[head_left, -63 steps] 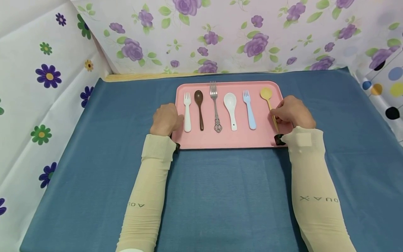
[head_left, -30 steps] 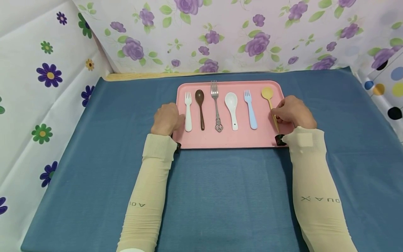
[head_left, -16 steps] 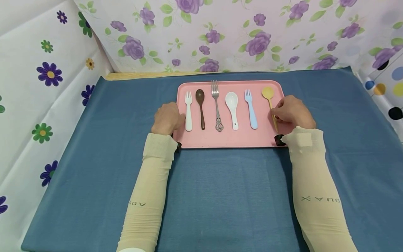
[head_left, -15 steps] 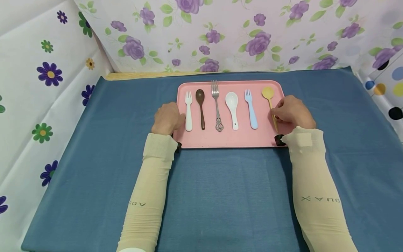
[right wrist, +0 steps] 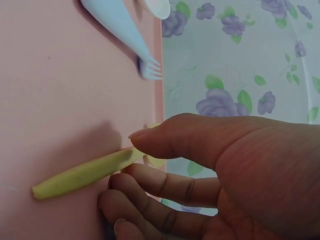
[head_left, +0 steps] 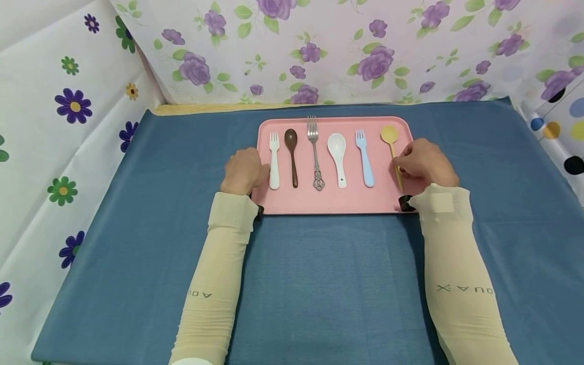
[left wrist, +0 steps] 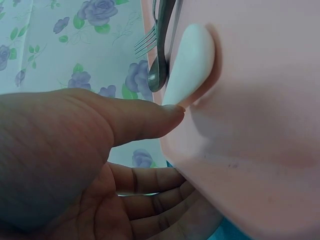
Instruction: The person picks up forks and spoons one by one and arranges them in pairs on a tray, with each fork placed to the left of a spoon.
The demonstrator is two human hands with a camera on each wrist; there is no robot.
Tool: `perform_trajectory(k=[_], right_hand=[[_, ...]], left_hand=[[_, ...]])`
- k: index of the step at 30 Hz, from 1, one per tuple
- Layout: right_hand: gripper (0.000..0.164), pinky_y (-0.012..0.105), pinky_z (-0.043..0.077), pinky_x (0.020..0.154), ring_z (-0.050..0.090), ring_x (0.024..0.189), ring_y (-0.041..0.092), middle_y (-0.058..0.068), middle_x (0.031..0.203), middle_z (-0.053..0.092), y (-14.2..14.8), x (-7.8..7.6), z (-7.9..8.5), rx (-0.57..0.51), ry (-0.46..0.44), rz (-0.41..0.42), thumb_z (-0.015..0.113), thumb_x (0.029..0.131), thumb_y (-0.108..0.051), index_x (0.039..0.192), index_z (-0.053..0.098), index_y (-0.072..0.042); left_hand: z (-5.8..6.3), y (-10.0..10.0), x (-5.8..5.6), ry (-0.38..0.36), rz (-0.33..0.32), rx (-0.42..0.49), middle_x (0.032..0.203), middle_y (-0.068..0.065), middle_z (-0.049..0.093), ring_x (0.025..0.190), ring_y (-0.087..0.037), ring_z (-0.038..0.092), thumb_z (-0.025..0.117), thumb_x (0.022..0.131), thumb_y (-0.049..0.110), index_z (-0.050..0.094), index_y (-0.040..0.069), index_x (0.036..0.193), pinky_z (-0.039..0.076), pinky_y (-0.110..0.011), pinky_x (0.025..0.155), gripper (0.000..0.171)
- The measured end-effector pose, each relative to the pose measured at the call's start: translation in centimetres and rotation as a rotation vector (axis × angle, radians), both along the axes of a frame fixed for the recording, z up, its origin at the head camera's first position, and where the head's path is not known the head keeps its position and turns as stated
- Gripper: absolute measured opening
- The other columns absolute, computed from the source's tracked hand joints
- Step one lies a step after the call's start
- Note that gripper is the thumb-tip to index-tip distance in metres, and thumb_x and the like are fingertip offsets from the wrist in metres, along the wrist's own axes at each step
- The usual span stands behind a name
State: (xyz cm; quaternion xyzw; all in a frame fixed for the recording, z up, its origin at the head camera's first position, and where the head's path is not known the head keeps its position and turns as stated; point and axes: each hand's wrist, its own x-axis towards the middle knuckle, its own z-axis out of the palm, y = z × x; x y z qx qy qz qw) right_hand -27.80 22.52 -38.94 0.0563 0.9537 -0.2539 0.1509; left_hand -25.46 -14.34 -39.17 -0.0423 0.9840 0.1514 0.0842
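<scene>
A pink tray (head_left: 328, 205) carries a row of cutlery: white fork (head_left: 274, 167), dark brown spoon (head_left: 291, 152), ornate silver fork (head_left: 315, 152), white spoon (head_left: 337, 152), light blue fork (head_left: 365, 162) and yellow spoon (head_left: 390, 135). At the tray's left edge is my left hand (head_left: 244, 170). Its thumb (left wrist: 150, 120) reaches over the rim to the white fork's handle; whether it touches is unclear. The other fingers extend along the tray's outer side, tips hidden. My right hand (head_left: 424, 159) pinches the yellow spoon's handle (right wrist: 80, 176) between thumb and forefinger, the handle over the tray.
A blue cloth (head_left: 337, 284) covers the table around the tray. Behind rises a purple-flowered sheet (head_left: 274, 61), with another flowered sheet (head_left: 36, 152) at the left and a dotted one (head_left: 568, 126) at the right. Light sleeves (head_left: 219, 284) cover both forearms.
</scene>
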Motion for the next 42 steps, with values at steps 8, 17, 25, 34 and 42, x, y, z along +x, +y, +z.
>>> perform_trajectory(k=[8, 17, 25, 34, 42], right_hand=[[0.027, 0.032, 0.037, 0.043, 0.05, 0.053, 0.026, 0.008, 0.057, 0.049, -0.09, 0.03, -0.02, -0.029, -0.025, -0.027, 0.062, 0.087, -0.025, 0.081, 0.063, 0.002], [0.027, 0.031, 0.035, 0.041, 0.045, 0.045, 0.021, 0.005, 0.052, 0.045, -0.06, 0.07, -0.19, -0.009, -0.003, -0.005, 0.059, 0.086, -0.024, 0.071, 0.058, -0.001], [0.025, 0.031, 0.034, 0.04, 0.042, 0.042, 0.02, 0.004, 0.05, 0.043, -0.19, -0.06, -0.15, 0.012, 0.014, 0.008, 0.057, 0.085, -0.021, 0.066, 0.055, -0.004], [0.025, 0.031, 0.035, 0.04, 0.044, 0.044, 0.021, 0.005, 0.052, 0.045, -0.37, -0.2, -0.14, 0.005, 0.013, 0.003, 0.057, 0.085, -0.021, 0.071, 0.057, -0.001], [0.026, 0.033, 0.038, 0.043, 0.049, 0.052, 0.025, 0.009, 0.059, 0.05, -0.16, -0.13, 0.06, -0.04, -0.028, -0.03, 0.06, 0.087, -0.024, 0.083, 0.061, 0.001]], left_hand=[[0.12, -0.05, -0.02, -0.007, -0.017, -0.004, 0.074, -0.013, 0.057, 0.067, -0.027, 0.057, 0.051, 0.095, 0.026, 0.056, 0.004, 0.077, 0.046, -0.037, 0.056, 0.029], [-0.01, -0.01, -0.01, -0.014, -0.006, 0.0, 0.075, -0.013, 0.057, 0.068, -0.028, 0.058, 0.051, 0.095, 0.026, 0.057, 0.003, 0.08, 0.046, -0.037, 0.056, 0.028], [-0.01, -0.04, 0.01, -0.025, 0.006, 0.003, 0.072, -0.013, 0.056, 0.065, -0.027, 0.058, 0.051, 0.095, 0.026, 0.058, 0.002, 0.081, 0.044, -0.034, 0.053, 0.028], [0.02, -0.18, -0.03, -0.008, -0.001, 0.012, 0.07, -0.012, 0.054, 0.063, -0.027, 0.058, 0.051, 0.095, 0.025, 0.057, 0.002, 0.079, 0.043, -0.033, 0.051, 0.029], [0.05, 0.08, -0.1, -0.01, -0.001, 0.01, 0.069, -0.011, 0.054, 0.062, -0.026, 0.057, 0.051, 0.096, 0.026, 0.058, 0.003, 0.078, 0.041, -0.032, 0.049, 0.03]])
